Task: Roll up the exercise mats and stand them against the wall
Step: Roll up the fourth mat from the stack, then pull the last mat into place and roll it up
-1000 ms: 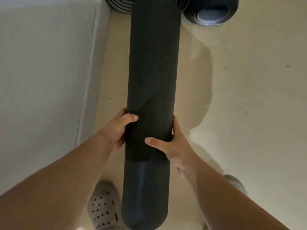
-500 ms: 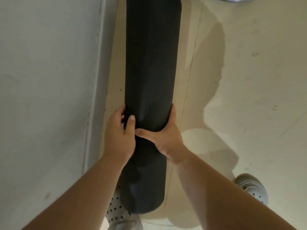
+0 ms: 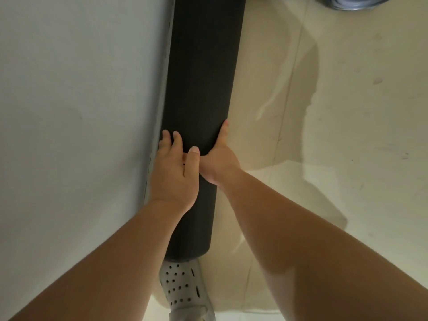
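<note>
The left hand (image 3: 173, 172) lies on the wall side of the rolled mat (image 3: 201, 77), back to the camera. Its fingers (image 3: 177, 137) reach along the roll's left flank and its thumb crosses the front, so the roll is clasped between them. The right hand (image 3: 220, 163) grips the opposite flank. Its thumb is tucked under the left thumb and its fingers curl round behind the roll, where only one fingertip shows at the edge. Both bare forearms run down out of the lower corners.

The mat is a dark, tightly wound cylinder pressed along the pale wall (image 3: 69, 112), touching the grey skirting strip at the floor's left edge. Its far end is cut off at the top, so where it meets the floor is not visible. Its near end hides part of a perforated grey shoe (image 3: 183, 288).

At the top right edge, the ends of other rolled mats (image 3: 356, 2) show, mostly cut off. The floor (image 3: 347, 135) is glossy cream tile, with faint grout lines, scuff marks and a large soft shadow.
</note>
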Demonstrator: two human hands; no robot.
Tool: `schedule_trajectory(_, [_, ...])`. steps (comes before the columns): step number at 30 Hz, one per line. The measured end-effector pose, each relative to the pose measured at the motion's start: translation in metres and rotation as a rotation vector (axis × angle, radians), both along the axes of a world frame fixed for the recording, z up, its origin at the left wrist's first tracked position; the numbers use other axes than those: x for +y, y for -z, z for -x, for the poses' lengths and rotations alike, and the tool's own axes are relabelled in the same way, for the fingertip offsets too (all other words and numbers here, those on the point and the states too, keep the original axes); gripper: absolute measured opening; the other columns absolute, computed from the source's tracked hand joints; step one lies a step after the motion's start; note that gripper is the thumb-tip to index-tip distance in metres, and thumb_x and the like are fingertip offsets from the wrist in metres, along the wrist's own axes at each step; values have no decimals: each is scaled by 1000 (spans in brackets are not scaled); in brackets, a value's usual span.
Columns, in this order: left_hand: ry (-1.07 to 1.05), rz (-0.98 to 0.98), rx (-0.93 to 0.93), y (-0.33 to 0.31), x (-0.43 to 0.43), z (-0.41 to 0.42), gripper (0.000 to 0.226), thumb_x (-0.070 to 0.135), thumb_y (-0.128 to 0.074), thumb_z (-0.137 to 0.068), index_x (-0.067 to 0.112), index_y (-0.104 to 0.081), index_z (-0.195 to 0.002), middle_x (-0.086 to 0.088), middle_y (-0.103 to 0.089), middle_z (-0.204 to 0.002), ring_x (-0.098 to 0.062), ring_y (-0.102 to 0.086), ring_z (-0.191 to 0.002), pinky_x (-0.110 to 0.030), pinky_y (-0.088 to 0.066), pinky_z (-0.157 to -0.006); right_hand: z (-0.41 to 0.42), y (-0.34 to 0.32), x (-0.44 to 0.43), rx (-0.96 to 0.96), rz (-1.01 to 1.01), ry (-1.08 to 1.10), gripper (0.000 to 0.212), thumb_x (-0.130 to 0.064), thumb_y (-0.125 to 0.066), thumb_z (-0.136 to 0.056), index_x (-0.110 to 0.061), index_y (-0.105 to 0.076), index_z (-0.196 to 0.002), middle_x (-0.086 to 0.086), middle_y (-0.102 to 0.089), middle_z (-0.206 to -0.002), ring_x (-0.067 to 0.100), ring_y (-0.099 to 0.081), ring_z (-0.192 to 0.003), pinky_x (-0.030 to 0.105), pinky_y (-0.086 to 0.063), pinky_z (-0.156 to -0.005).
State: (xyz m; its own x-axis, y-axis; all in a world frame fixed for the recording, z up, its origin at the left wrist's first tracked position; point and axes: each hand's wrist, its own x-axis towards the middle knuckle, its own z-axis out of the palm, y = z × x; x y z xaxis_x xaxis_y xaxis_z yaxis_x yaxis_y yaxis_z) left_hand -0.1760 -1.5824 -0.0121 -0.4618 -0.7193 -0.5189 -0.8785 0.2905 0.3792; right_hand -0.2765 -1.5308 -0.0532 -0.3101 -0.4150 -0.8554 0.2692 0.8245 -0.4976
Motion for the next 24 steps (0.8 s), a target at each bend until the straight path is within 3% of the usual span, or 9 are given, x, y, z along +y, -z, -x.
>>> schedule_trajectory(2, [28, 7, -178, -5, 0, 10, 80, 65, -15, -101, 15, -6, -163, -4, -3, -171, -22, -5, -157, -57, -9, -124, 9, -11, 13, -114, 43, 41, 130, -55, -81, -83, -43, 24, -158, 4, -43, -158, 31, -53, -134, 37, -46, -102])
schedule_trajectory(4, [-36, -11, -321, -15, -3, 24, 82, 67, -15, -101, 15, -2, -163, -6, -1, -171, -26, -3, -157, -64, -6, -121, 17, -30, 30, -182, 22, 150, 125, -54, -80, -85, -42, 20, -160, 4, -28, -168, 33, -38, -148, 44, -39, -111])
schedule_trajectory(6, [-117, -28, -331, -34, 2, 36, 83, 69, -17, -100, 17, -1, -163, -7, -2, -171, -28, -3, -157, -65, -6, -121, 27, -50, 52, -132, -34, 210, 116, -54, -74, -90, -42, 17, -161, 2, -19, -171, 35, -34, -150, 49, -37, -114])
schedule_trajectory(9, [-74, -3, -290, -76, 24, 47, 83, 69, -24, -100, 19, -6, -163, -7, -8, -170, -32, -10, -156, -62, -13, -121, 49, -84, 98, -28, -142, 188, 102, -51, -68, -95, -37, 6, -164, 2, -24, -170, 35, -38, -148, 45, -41, -111])
schedule_trajectory(12, [25, -55, -381, -130, 42, 53, 85, 73, -38, -94, 22, -21, -160, -10, -31, -162, -35, -28, -149, -63, -27, -116, 83, -138, 148, 7, -260, 192, 91, -49, -63, -97, -25, -9, -166, 10, -37, -164, 37, -44, -144, 44, -41, -109])
schedule_trajectory(17, [-159, -264, -255, -286, 81, 101, 79, 65, -54, -94, 24, -31, -158, -5, -52, -146, -34, -45, -138, -51, -42, -111, 145, -298, 224, 66, -274, 38, 85, -56, -64, -93, -24, -27, -162, 9, -51, -152, 32, -55, -131, 42, -46, -107])
schedule_trajectory(20, [-144, -216, -147, -407, 113, 139, 76, 56, -63, -93, 23, -37, -156, 5, -58, -104, -28, -59, -116, -44, -49, -101, 181, -419, 255, 95, -209, -7, 88, -51, -73, -90, -23, -30, -161, 8, -50, -152, 29, -53, -133, 39, -46, -105])
schedule_trajectory(22, [-114, -182, -79, -481, 136, 159, 71, 51, -69, -91, 22, -43, -151, 1, -59, -114, -24, -58, -104, -42, -53, -97, 200, -496, 276, 136, -171, -35, 92, -45, -78, -88, -21, -28, -162, 10, -50, -152, 29, -52, -135, 38, -45, -103])
schedule_trajectory(24, [-75, -147, -7, -546, 158, 172, 68, 50, -71, -90, 22, -46, -147, -3, -58, -128, -26, -58, -109, -42, -52, -96, 214, -561, 294, 197, -122, -43, 98, -41, -83, -85, -22, -25, -162, 10, -46, -156, 30, -48, -139, 35, -44, -100])
